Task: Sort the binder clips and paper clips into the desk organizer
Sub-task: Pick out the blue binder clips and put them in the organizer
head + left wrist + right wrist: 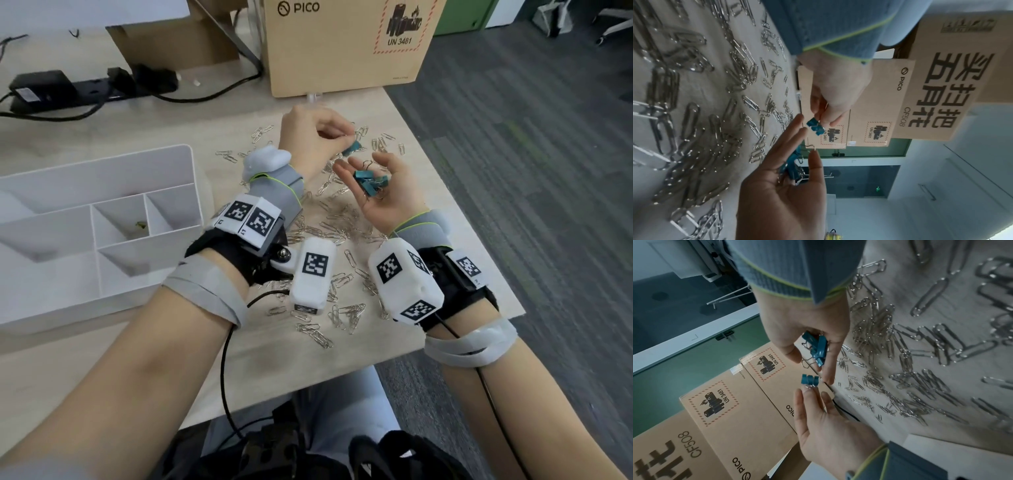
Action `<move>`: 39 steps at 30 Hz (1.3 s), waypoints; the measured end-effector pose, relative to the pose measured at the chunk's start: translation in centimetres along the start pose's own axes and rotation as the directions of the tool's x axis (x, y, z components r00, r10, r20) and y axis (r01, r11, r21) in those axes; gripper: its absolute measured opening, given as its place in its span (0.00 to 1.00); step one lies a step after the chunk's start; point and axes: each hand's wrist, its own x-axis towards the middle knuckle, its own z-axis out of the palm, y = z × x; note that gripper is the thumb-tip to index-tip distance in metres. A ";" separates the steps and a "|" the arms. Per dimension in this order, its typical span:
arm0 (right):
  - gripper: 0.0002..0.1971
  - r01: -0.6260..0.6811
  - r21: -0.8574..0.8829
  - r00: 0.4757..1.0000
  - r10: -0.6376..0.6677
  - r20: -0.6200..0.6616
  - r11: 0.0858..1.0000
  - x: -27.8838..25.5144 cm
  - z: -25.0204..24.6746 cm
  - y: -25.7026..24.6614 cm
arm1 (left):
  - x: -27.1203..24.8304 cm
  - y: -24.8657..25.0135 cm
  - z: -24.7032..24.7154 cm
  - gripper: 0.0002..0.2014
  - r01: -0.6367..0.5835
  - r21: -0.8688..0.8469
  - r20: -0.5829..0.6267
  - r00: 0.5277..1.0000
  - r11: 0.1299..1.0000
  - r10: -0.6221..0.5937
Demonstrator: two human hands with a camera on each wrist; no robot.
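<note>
My left hand (308, 137) hovers above the table and pinches a small bunch of teal binder clips (352, 148) at its fingertips, also seen as the pinched clips (815, 128) (809, 379). Just below it my right hand (380, 195) lies palm up, loosely cupped, with several teal binder clips (370, 183) resting in it; these held clips (818, 347) sit between thumb and fingers. Silver paper clips (329, 222) lie scattered over the table under both hands. The white desk organizer (102, 212) stands to the left, with a small green scrap (140, 225) in one middle compartment.
A PICO cardboard box (342, 44) stands at the back of the table, just beyond the hands. A black power strip (85, 89) with cables lies at the back left. The table's right edge (462, 212) runs close beside my right hand, with grey carpet beyond.
</note>
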 end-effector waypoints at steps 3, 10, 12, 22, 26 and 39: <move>0.13 0.004 -0.025 1.000 -0.004 0.012 1.000 -0.6 0.5 0.6 | -1.2 0.4 -0.4 0.05 0.016 0.022 0.045 0.999 1.000 -0.017; 0.10 0.020 -0.185 1.000 -0.017 0.017 0.982 -1.9 1.1 2.6 | -4.1 0.8 -2.3 0.05 0.008 0.043 0.063 0.998 0.999 -0.011; 0.10 0.040 -0.261 0.999 -0.046 -0.019 0.964 -2.0 1.4 3.4 | -4.8 1.0 -3.5 0.05 -0.023 0.027 0.028 0.999 0.999 0.022; 0.09 0.230 -0.795 0.944 -0.327 0.042 0.562 -3.6 3.7 9.1 | -9.6 -1.0 -11.2 0.05 0.012 0.081 -0.160 0.987 0.997 0.001; 0.13 0.337 -0.890 0.898 -0.390 0.204 0.309 -4.2 5.2 13.0 | -12.0 -2.8 -15.4 0.05 0.034 0.122 -0.277 0.961 0.992 0.001; 0.15 0.506 -0.860 0.854 -0.171 0.491 0.058 -4.3 10.4 22.4 | -17.7 -7.4 -26.0 0.20 0.258 0.541 -0.474 0.879 0.801 0.037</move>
